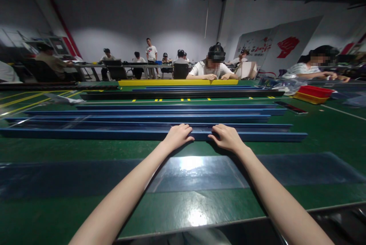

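Note:
A long blue channel-shaped rail [85,134] lies across the green table [137,149] in front of me. My left hand [178,137] grips its near wall, fingers curled over the top edge and thumb on the front face. A short way to the right, my right hand [227,137] holds the same rail in a similar way. Between my hands a stretch of the rail shows bare. Closer to me, under my forearms, a wide transparent plastic strip [197,174] lies flat and reflects the lamp light.
Beyond lie several more blue rails [177,107], a black rail [183,94] and a yellow rail [177,83]. A dark phone [291,107] and red and yellow trays [313,94] are at right. Across the table sits a co-worker [213,65]; another person [311,63] sits right.

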`<control>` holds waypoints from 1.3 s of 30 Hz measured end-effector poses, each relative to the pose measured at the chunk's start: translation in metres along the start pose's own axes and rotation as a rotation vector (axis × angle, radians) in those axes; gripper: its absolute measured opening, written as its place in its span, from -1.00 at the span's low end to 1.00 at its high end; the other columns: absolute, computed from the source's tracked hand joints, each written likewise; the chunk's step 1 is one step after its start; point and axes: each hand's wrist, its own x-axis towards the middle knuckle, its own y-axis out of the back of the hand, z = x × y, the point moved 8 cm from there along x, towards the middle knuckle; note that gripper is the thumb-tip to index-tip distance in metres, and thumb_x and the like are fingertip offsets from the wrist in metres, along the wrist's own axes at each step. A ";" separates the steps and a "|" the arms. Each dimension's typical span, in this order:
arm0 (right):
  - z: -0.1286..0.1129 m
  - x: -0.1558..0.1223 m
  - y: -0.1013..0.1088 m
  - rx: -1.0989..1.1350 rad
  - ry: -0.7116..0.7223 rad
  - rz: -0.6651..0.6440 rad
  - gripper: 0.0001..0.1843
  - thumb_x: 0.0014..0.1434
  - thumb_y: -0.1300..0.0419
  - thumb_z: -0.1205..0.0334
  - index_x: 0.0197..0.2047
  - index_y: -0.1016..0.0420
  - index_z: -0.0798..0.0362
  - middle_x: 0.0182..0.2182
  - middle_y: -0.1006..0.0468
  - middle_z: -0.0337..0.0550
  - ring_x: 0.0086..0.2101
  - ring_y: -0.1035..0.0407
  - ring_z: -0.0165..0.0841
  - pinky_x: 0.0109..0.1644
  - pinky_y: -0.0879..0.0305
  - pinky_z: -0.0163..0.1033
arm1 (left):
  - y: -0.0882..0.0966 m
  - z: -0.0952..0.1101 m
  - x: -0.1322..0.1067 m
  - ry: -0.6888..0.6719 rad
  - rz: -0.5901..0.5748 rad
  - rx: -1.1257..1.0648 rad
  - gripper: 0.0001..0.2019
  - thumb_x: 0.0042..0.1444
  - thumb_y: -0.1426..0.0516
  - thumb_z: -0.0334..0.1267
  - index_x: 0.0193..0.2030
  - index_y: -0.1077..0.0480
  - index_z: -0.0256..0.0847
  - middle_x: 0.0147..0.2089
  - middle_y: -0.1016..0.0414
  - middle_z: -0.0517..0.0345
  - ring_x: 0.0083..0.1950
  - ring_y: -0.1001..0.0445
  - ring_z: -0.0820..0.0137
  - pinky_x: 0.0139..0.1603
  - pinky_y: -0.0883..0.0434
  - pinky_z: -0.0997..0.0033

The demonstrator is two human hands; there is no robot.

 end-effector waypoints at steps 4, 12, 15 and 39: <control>0.000 0.000 0.000 -0.002 0.013 0.007 -0.71 0.18 0.00 0.05 -0.36 -0.38 0.08 -0.38 -0.48 -0.10 -0.33 -0.33 -0.33 -0.35 -0.04 -0.31 | -0.001 0.000 0.000 -0.004 0.008 -0.004 -0.73 0.10 -0.09 -0.05 -0.21 -0.32 -0.22 -0.18 -0.44 0.13 -0.12 -0.38 0.34 -0.23 -0.30 0.43; 0.000 0.000 -0.001 0.012 0.005 0.004 -0.68 0.19 0.03 0.02 -0.34 -0.39 0.06 -0.34 -0.48 -0.10 -0.31 -0.33 -0.34 -0.32 -0.06 -0.32 | -0.001 -0.001 0.000 -0.004 0.018 -0.004 -0.74 0.10 -0.09 -0.05 -0.23 -0.32 -0.22 -0.19 -0.44 0.13 -0.12 -0.38 0.34 -0.23 -0.30 0.43; 0.000 0.000 -0.002 0.018 0.005 0.008 -0.69 0.19 0.02 0.01 -0.34 -0.38 0.06 -0.35 -0.48 -0.10 -0.32 -0.33 -0.34 -0.32 -0.07 -0.32 | -0.001 -0.001 0.000 -0.008 0.027 -0.008 -0.74 0.10 -0.09 -0.05 -0.24 -0.32 -0.21 -0.20 -0.44 0.14 -0.13 -0.38 0.34 -0.23 -0.30 0.43; -0.006 0.001 -0.009 0.089 0.028 -0.069 -0.68 0.18 0.01 0.09 -0.14 -0.42 0.09 -0.19 -0.51 -0.02 -0.20 -0.37 -0.29 -0.19 -0.17 -0.30 | -0.003 -0.004 0.000 0.057 -0.054 -0.073 -0.72 0.12 -0.05 -0.05 -0.12 -0.35 -0.16 -0.16 -0.49 0.09 -0.11 -0.42 0.32 -0.20 -0.31 0.42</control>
